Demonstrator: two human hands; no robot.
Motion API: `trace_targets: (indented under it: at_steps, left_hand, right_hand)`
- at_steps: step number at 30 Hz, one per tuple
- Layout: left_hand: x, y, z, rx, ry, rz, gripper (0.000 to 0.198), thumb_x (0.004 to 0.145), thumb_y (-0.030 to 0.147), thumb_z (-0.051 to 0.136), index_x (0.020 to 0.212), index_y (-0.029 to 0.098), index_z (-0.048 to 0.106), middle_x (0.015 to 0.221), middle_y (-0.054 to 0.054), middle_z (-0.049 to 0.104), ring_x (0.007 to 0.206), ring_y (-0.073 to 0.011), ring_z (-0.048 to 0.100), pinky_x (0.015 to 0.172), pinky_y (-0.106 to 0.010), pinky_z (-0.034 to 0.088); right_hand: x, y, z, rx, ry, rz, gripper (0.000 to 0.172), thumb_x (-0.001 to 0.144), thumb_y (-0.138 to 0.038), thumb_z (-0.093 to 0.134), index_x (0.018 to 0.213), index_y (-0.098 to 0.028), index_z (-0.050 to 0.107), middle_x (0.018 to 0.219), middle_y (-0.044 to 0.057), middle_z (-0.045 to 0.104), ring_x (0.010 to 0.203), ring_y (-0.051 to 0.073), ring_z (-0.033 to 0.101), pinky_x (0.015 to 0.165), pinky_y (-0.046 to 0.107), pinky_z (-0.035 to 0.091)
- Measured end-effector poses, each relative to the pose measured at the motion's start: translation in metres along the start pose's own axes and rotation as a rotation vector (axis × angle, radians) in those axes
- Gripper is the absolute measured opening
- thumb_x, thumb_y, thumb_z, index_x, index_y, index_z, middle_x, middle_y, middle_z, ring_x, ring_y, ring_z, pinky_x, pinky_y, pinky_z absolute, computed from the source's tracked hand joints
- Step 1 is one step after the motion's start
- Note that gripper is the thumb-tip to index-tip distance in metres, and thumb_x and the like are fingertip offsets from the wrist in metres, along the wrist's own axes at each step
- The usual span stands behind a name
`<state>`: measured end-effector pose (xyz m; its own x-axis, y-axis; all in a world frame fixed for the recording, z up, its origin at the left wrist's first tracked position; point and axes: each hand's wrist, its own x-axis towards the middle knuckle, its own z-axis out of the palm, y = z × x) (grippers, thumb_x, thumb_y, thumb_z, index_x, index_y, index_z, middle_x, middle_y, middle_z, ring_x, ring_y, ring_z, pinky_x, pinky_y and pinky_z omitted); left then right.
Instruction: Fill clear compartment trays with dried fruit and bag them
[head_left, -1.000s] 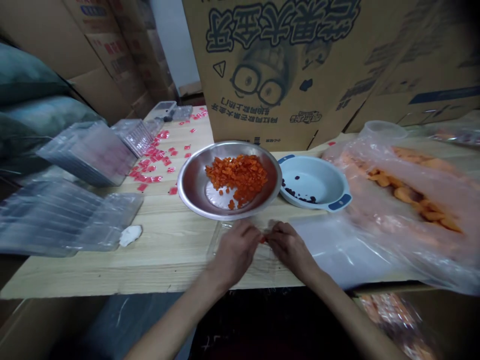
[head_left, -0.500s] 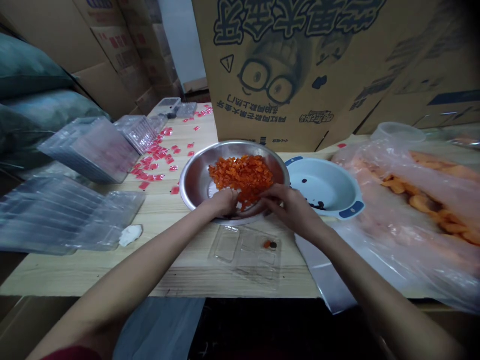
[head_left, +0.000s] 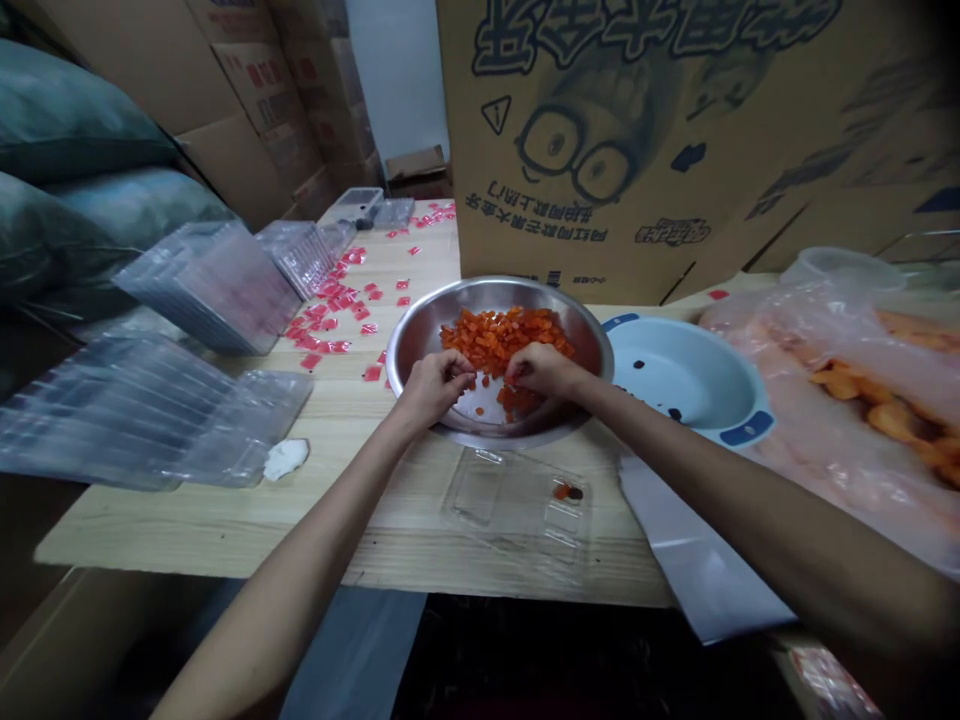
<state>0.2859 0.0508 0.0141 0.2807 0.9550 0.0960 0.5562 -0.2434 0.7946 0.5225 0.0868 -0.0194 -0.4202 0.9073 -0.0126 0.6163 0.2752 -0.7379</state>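
A steel bowl (head_left: 420, 320) holds a heap of small orange pieces (head_left: 510, 338), like chopped dried fruit. Over its near left part, my left hand (head_left: 436, 386) pinches at the fingertips, with a bit of orange showing there. My right hand (head_left: 546, 370) is inside the bowl at the right, thumb and fingers pressed together against the pieces; whatever it grips is hidden. Between the hands, part of the bowl's bottom shows with a few loose bits. In front of the bowl lies an open clear plastic box (head_left: 480, 495), with one orange and one dark piece (head_left: 575, 493) in a compartment.
A pale blue basin (head_left: 682, 365) with dark bits stands right of the bowl, near a plastic bag (head_left: 817, 350) of orange slices. Clear boxes (head_left: 217, 285) and small red packets (head_left: 322, 325) lie left. A large carton (head_left: 570, 235) rises behind; a white lump (head_left: 286, 458) sits front left.
Both hands have lifted slightly from the near side of the heap, baring some of the bowl's bottom. The whole view has shifted, so things appear further right.
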Motion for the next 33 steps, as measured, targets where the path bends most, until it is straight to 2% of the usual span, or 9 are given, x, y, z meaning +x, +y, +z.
trace_targets:
  at_steps: [3, 7, 14, 16, 19, 22, 24, 28, 33]
  left_hand:
    - [-0.001, -0.001, 0.002, -0.099, 0.022, -0.008, 0.005, 0.086, 0.021, 0.071, 0.085, 0.016, 0.070, 0.072, -0.001, 0.073, 0.060, -0.0118, 0.063, 0.062, -0.024, 0.048]
    - [-0.001, 0.003, 0.004, -0.131, 0.014, -0.049, 0.003, 0.084, 0.018, 0.071, 0.083, 0.016, 0.069, 0.071, 0.000, 0.072, 0.059, -0.0114, 0.063, 0.060, -0.023, 0.048]
    - [-0.011, 0.015, 0.007, -0.044, 0.056, -0.034, 0.003, 0.087, 0.017, 0.070, 0.087, 0.016, 0.072, 0.075, -0.002, 0.075, 0.064, -0.0133, 0.067, 0.066, -0.025, 0.051]
    - [-0.025, 0.027, 0.011, -0.029, 0.061, 0.036, 0.007, 0.089, 0.018, 0.067, 0.092, 0.016, 0.074, 0.081, -0.003, 0.076, 0.068, -0.0141, 0.068, 0.067, -0.026, 0.051]
    - [-0.063, 0.054, 0.022, -0.027, 0.097, 0.211, 0.012, 0.095, 0.021, 0.064, 0.100, 0.018, 0.074, 0.093, -0.004, 0.076, 0.081, -0.0162, 0.068, 0.075, -0.027, 0.052]
    - [-0.107, 0.074, 0.042, -0.094, -0.019, 0.280, 0.014, 0.099, 0.021, 0.061, 0.104, 0.019, 0.073, 0.095, -0.005, 0.074, 0.086, -0.0172, 0.067, 0.080, -0.030, 0.052]
    - [-0.129, 0.076, 0.059, -0.151, -0.092, 0.249, 0.012, 0.099, 0.019, 0.061, 0.102, 0.019, 0.073, 0.094, -0.005, 0.073, 0.085, -0.0173, 0.067, 0.079, -0.030, 0.052]
    - [-0.150, 0.065, 0.089, -0.301, -0.098, 0.083, 0.011, 0.098, 0.022, 0.064, 0.098, 0.019, 0.074, 0.091, -0.006, 0.072, 0.082, -0.0169, 0.066, 0.071, -0.028, 0.052]
    - [-0.153, 0.067, 0.098, -0.564, -0.061, -0.101, 0.013, 0.096, 0.030, 0.068, 0.100, 0.019, 0.073, 0.083, -0.003, 0.071, 0.071, -0.0138, 0.065, 0.067, -0.026, 0.055]
  right_hand:
    - [-0.015, 0.001, -0.013, 0.153, 0.019, 0.030, 0.010, 0.078, -0.012, 0.076, 0.086, -0.018, 0.075, 0.072, 0.000, 0.073, 0.067, 0.016, 0.071, 0.064, 0.028, 0.062]
    - [-0.031, -0.005, -0.019, 0.235, 0.075, 0.061, 0.022, 0.078, -0.011, 0.076, 0.099, -0.017, 0.077, 0.071, -0.002, 0.072, 0.064, 0.016, 0.072, 0.066, 0.032, 0.064]
    - [-0.036, -0.018, -0.030, 0.149, 0.228, 0.104, 0.018, 0.067, 0.002, 0.078, 0.070, -0.016, 0.077, 0.064, 0.000, 0.069, 0.065, 0.016, 0.067, 0.077, 0.035, 0.061]
    - [-0.055, -0.028, -0.036, 0.150, 0.252, 0.098, 0.015, 0.072, -0.003, 0.078, 0.075, -0.017, 0.080, 0.073, 0.002, 0.075, 0.072, 0.017, 0.070, 0.081, 0.036, 0.061]
    - [-0.104, -0.042, -0.037, 0.213, 0.299, -0.029, 0.011, 0.083, -0.019, 0.078, 0.091, -0.022, 0.084, 0.096, 0.003, 0.080, 0.087, 0.019, 0.074, 0.088, 0.036, 0.060]
    - [-0.156, -0.044, -0.023, 0.389, 0.325, -0.060, 0.016, 0.086, -0.032, 0.077, 0.097, -0.023, 0.084, 0.101, 0.004, 0.082, 0.090, 0.022, 0.076, 0.085, 0.036, 0.061]
    - [-0.179, -0.039, -0.012, 0.499, 0.334, 0.033, 0.019, 0.085, -0.035, 0.078, 0.097, -0.023, 0.085, 0.099, 0.006, 0.083, 0.088, 0.023, 0.077, 0.081, 0.036, 0.063]
    - [-0.195, -0.026, -0.003, 0.648, 0.327, 0.141, 0.024, 0.080, -0.038, 0.084, 0.101, -0.025, 0.085, 0.104, 0.006, 0.083, 0.092, 0.022, 0.077, 0.089, 0.039, 0.062]
    - [-0.206, -0.028, 0.005, 0.802, 0.276, 0.217, 0.024, 0.076, -0.038, 0.089, 0.098, -0.028, 0.085, 0.098, 0.004, 0.083, 0.085, 0.018, 0.076, 0.085, 0.035, 0.062]
